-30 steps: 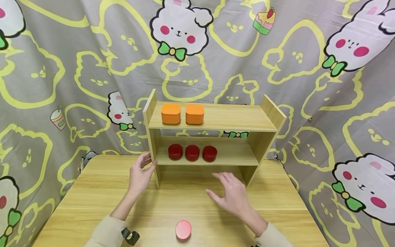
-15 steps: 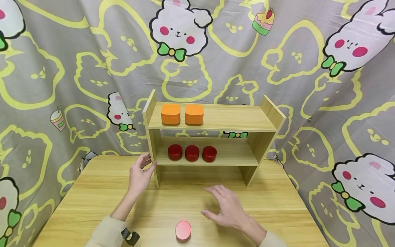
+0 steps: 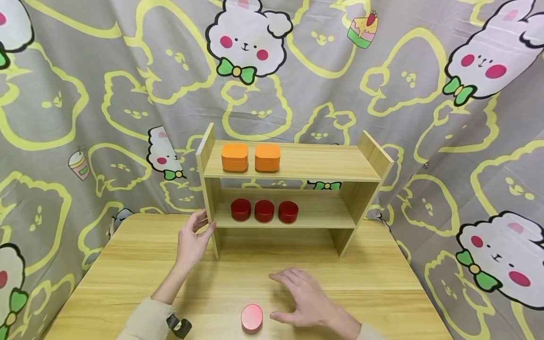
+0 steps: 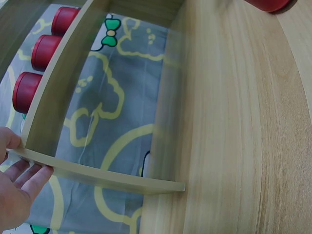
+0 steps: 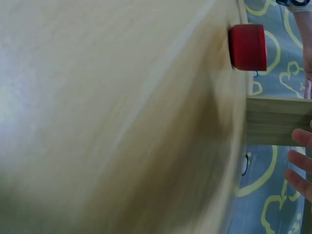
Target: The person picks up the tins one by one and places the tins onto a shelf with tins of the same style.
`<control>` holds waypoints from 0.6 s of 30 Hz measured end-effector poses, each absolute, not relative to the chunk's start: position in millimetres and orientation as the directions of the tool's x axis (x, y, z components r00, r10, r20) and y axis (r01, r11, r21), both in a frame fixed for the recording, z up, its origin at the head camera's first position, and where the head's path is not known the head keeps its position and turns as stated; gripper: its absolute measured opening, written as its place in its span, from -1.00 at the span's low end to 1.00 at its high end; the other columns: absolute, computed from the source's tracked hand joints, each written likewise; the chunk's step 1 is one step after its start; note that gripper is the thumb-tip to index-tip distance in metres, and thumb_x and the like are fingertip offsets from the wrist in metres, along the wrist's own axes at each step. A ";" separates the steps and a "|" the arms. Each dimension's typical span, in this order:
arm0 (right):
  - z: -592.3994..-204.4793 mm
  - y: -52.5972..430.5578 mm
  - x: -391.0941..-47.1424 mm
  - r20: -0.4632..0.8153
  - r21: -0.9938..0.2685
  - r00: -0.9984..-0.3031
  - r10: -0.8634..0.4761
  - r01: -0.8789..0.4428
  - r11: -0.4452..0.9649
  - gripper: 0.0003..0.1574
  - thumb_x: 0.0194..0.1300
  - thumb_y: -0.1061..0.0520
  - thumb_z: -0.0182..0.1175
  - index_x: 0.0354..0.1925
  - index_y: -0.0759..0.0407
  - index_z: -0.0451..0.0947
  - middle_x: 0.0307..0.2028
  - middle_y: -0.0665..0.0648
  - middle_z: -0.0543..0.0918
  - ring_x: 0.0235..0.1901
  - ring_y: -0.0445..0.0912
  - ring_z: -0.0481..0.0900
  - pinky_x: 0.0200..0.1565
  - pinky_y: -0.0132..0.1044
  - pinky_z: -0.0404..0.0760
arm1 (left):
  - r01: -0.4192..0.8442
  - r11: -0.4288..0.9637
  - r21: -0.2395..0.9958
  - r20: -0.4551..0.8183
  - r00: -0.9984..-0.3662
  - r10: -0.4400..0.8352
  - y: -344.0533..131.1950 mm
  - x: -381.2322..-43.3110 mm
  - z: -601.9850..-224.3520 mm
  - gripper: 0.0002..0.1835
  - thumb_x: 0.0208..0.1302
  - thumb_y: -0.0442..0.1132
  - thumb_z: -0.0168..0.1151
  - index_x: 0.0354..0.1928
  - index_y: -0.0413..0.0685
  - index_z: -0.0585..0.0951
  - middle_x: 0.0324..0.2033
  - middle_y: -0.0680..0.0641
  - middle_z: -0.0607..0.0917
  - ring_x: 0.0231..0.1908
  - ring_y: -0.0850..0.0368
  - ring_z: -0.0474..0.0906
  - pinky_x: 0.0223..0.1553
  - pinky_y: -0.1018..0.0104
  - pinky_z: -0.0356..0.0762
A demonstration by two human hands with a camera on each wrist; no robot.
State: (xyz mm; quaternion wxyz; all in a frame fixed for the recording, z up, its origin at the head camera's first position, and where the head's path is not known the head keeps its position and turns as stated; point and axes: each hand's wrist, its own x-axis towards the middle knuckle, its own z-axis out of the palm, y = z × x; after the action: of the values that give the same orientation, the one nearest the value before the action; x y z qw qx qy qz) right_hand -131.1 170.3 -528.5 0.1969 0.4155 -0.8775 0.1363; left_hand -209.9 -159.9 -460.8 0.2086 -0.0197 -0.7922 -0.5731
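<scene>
At the left side panel of a wooden two-tier shelf [image 3: 280, 225], my left hand [image 3: 193, 238] holds the upright. In the left wrist view the thumb lies on one face of the panel [image 4: 112, 178] and the fingers on the other. My right hand [image 3: 303, 300] hovers over the table, fingers spread and holding nothing. Just left of its thumb stands a round red tin [image 3: 252, 318] with a pinkish glare on its lid, apart from the hand. The right wrist view also has this tin [image 5: 247, 47], with the right fingertips [image 5: 298, 158] at the edge.
Three dark red round tins [image 3: 264, 211] stand in a row on the middle shelf board. Two orange square tins [image 3: 235, 157] sit on the top board, toward its left. A patterned curtain [image 3: 170, 113] hangs behind and beside the wooden table [image 3: 374, 274].
My right hand has moved down and left, away from the shelf and close to the single red tin. The left hand keeps its hold on the shelf panel.
</scene>
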 end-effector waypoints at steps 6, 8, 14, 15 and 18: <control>-535.3 166.3 -125.7 0.393 -0.052 -0.577 -0.716 -0.791 0.610 -0.01 0.30 -0.60 0.21 0.42 -0.03 0.47 0.19 -0.13 0.68 0.17 -0.20 0.62 0.23 -0.16 0.70 | 0.269 0.362 0.892 0.358 -0.911 -0.205 -160.5 -210.9 -463.1 -0.54 0.39 -0.40 0.37 0.29 -0.28 0.57 0.16 -0.36 0.72 0.16 -0.33 0.70 -0.07 0.61 0.71; -536.6 165.2 -123.7 0.359 -0.064 -0.586 -0.726 -0.792 0.607 -0.01 0.33 -0.59 0.18 0.44 -0.03 0.45 0.22 -0.12 0.68 0.19 -0.20 0.62 0.24 -0.14 0.70 | 0.265 0.363 0.893 0.354 -0.913 -0.204 -160.8 -211.0 -463.5 -0.54 0.39 -0.41 0.36 0.30 -0.28 0.57 0.17 -0.36 0.72 0.17 -0.32 0.70 -0.06 0.60 0.71; -540.4 162.6 -119.1 0.277 -0.083 -0.602 -0.749 -0.792 0.605 -0.01 0.39 -0.60 0.10 0.50 -0.07 0.38 0.29 -0.12 0.65 0.24 -0.17 0.61 0.25 -0.06 0.69 | 0.268 0.357 0.895 0.355 -0.912 -0.205 -161.4 -210.3 -462.1 -0.54 0.39 -0.39 0.38 0.29 -0.27 0.58 0.17 -0.37 0.72 0.17 -0.33 0.71 -0.04 0.52 0.75; -541.2 162.1 -118.7 0.271 -0.079 -0.601 -0.752 -0.793 0.605 -0.01 0.39 -0.61 0.09 0.50 -0.07 0.37 0.29 -0.12 0.64 0.24 -0.17 0.60 0.25 -0.07 0.69 | 0.269 0.355 0.895 0.354 -0.913 -0.203 -161.5 -209.9 -461.7 -0.54 0.40 -0.38 0.38 0.29 -0.27 0.58 0.17 -0.37 0.72 0.17 -0.33 0.71 -0.03 0.51 0.76; -544.0 160.1 -117.9 0.263 -0.063 -0.592 -0.762 -0.798 0.599 -0.01 0.39 -0.62 0.08 0.51 -0.09 0.36 0.28 -0.14 0.64 0.24 -0.19 0.60 0.25 -0.09 0.69 | 0.267 0.354 0.896 0.351 -0.916 -0.197 -161.9 -209.5 -461.5 -0.53 0.41 -0.36 0.38 0.31 -0.27 0.56 0.19 -0.40 0.70 0.19 -0.35 0.69 -0.01 0.46 0.77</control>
State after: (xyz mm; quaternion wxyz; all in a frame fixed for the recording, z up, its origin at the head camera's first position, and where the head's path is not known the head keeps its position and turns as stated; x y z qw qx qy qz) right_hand -117.9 160.1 -544.0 0.1051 0.4393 -0.8879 0.0873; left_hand -209.5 -161.9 -461.5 0.2042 -0.0221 -0.7972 -0.5677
